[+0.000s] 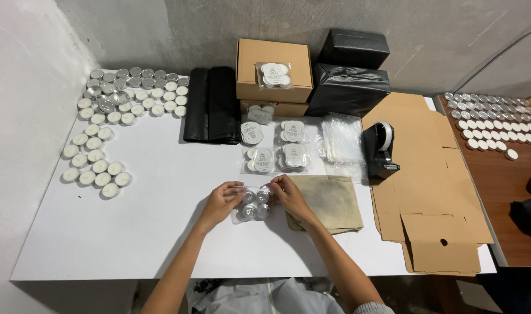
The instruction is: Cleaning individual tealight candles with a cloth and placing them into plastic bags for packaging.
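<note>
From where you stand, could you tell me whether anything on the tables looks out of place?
One tealight sits alone below the neat rows on the brown side table. A stained brown cloth lies rumpled beside the right hand. Otherwise tidy.

left hand (222, 200): palm down, fingers curled, fingertips pinched | right hand (288, 195): mirrored it, fingertips pinched, close beside the left | forearms: bare, rose from the lower edge, converged toward the middle

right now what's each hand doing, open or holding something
Left hand: fingers pinched on the left edge of the clear bag of tealights.
Right hand: fingers pinched on the bag's top right edge.
</note>
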